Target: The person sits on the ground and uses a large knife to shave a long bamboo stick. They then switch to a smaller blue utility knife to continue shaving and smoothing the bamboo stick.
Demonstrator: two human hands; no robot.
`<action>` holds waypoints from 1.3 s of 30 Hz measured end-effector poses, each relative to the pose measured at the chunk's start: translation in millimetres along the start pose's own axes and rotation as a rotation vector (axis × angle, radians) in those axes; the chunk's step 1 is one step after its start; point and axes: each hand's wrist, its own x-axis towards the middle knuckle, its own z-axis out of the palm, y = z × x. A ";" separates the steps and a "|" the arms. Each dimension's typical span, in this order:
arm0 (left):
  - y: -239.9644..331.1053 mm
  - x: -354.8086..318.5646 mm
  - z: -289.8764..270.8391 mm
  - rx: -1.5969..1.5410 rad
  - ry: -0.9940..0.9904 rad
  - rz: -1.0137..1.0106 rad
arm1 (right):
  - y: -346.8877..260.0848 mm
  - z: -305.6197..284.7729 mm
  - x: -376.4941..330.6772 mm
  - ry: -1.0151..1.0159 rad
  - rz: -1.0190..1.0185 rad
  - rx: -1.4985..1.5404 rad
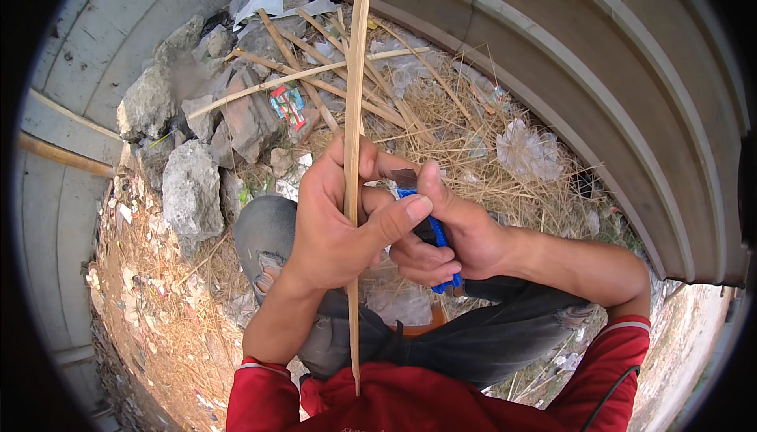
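A long, pale bamboo strip (359,61) stands nearly upright in the picture, its thin lower end resting by my red shirt (441,396). My left hand (322,223) is closed around its middle, with the thumb reaching right toward the other hand. A blue and black box cutter (438,235) is gripped in my right hand (477,243). Its short, dark blade (404,178) shows beyond the blue end, a little right of the strip. Both hands meet at the cutter's upper end, where the left thumb tip lies close to or on it; contact is hard to tell.
Grey rubble (193,187) lies at the left. Ahead are loose bamboo pieces (315,77), a red and blue wrapper (289,107), dry straw (481,168) and crumpled clear plastic (530,150). Corrugated metal sheeting (599,61) curves along the right. My knees in dark jeans (489,345) are below the hands.
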 end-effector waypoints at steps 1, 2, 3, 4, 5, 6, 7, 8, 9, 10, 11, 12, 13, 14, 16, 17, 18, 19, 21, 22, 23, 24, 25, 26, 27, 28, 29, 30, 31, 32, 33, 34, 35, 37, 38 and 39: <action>-0.1 0.0 -1.1 0.010 -0.006 0.001 | -0.5 0.1 0.4 0.001 0.015 -0.016; 0.1 0.5 -2.0 0.017 -0.014 0.003 | -5.1 4.2 0.1 0.013 0.048 -0.052; 0.2 0.9 -2.7 0.025 -0.022 0.005 | -5.0 4.0 0.2 -0.002 0.047 -0.040; 0.0 1.4 -1.8 0.026 -0.023 0.020 | -5.1 4.2 0.3 -0.015 0.046 -0.029; -0.5 1.8 0.1 0.030 -0.022 0.037 | -0.5 0.5 1.2 -0.058 0.013 0.029; -0.5 1.8 1.0 0.033 -0.021 0.053 | 1.1 -0.8 1.5 -0.079 -0.002 0.060; 0.2 1.4 0.2 0.029 -0.026 0.049 | 2.5 -1.5 2.0 -0.099 -0.016 0.092; 0.9 1.3 -0.9 0.024 -0.032 0.045 | 1.7 -0.3 2.0 -0.097 -0.013 0.096; 1.4 1.3 -1.5 0.019 -0.039 0.041 | 1.4 0.2 2.2 -0.094 -0.011 0.098; 1.3 1.4 -1.4 0.017 -0.038 0.041 | 1.1 0.7 2.3 -0.091 -0.010 0.100; 1.4 1.1 -1.2 0.017 -0.034 0.042 | 1.1 0.6 3.1 -0.092 -0.010 0.101; 1.5 0.8 -1.3 0.018 -0.031 0.044 | 1.1 0.7 3.5 -0.091 -0.010 0.099; 1.4 0.5 -1.8 0.024 -0.028 0.045 | 1.1 0.7 3.9 -0.089 -0.010 0.097; 1.1 0.8 -2.2 0.027 -0.027 0.046 | 0.6 1.1 3.5 -0.082 -0.013 0.090; 0.9 1.2 -2.6 0.034 -0.028 0.045 | -0.5 2.6 3.2 -0.076 -0.022 0.079; 1.0 1.3 -2.7 0.041 -0.028 0.044 | -1.2 3.4 3.6 -0.079 -0.028 0.075; 1.0 1.4 -2.8 0.047 -0.028 0.042 | -1.6 3.9 3.8 -0.081 -0.033 0.071; 0.7 1.6 -2.7 0.058 -0.024 0.046 | -1.2 2.6 3.8 -0.081 -0.037 0.058; 0.5 1.3 -2.6 0.083 -0.014 0.056 | 0.2 -0.5 4.1 -0.084 -0.042 0.031; 0.3 1.2 -3.2 0.077 -0.018 0.056 | 0.0 0.1 4.1 -0.068 -0.041 0.023; -0.3 1.0 -4.3 0.072 -0.020 0.056 | 0.1 0.5 4.1 -0.053 -0.040 0.016; -0.5 0.8 -5.2 0.068 -0.023 0.055 | 0.2 0.7 4.1 -0.038 -0.039 0.009; -0.3 0.3 -5.7 0.099 -0.009 0.048 | 0.4 0.5 4.2 -0.024 -0.029 0.000; 0.1 -0.2 -5.8 0.128 0.002 0.041 | 0.5 0.7 3.9 -0.008 -0.019 -0.011; 0.5 -0.5 -6.0 0.157 0.013 0.034 | 0.5 0.7 3.5 0.009 -0.010 -0.021; 0.0 -0.6 -6.8 0.145 0.010 0.043 | 0.3 -0.3 3.3 0.006 0.002 -0.036; -1.4 -0.7 -8.2 0.133 0.008 0.052 | 0.2 -2.4 3.2 0.003 0.014 -0.051; -2.2 -1.0 -9.3 0.121 0.006 0.060 | 0.4 -4.2 2.9 0.000 0.027 -0.067; -2.1 -1.0 -10.5 0.113 -0.008 0.057 | 1.8 -5.4 2.0 0.016 0.040 -0.071; -1.9 -1.0 -12.1 0.106 -0.021 0.054 | 4.2 -6.9 1.1 0.030 0.054 -0.074; -1.6 -1.1 -13.0 0.099 -0.033 0.051 | 5.4 -7.5 0.9 0.043 0.069 -0.077; -1.3 -1.6 -13.2 0.095 -0.031 0.049 | 5.2 -7.4 1.4 0.028 0.065 -0.065; -1.1 -1.5 -13.0 0.088 -0.032 0.047 | 4.2 -7.0 1.3 0.017 0.059 -0.053; -0.4 -1.5 -12.0 0.080 -0.028 0.039 | 3.0 -6.5 0.8 -0.002 0.052 -0.032; 0.4 -2.1 -11.0 0.083 -0.020 0.032 | 2.6 -6.4 0.9 -0.013 0.051 -0.022; 1.1 -2.5 -10.4 0.085 -0.012 0.025 | 2.5 -6.4 0.7 -0.014 0.055 -0.017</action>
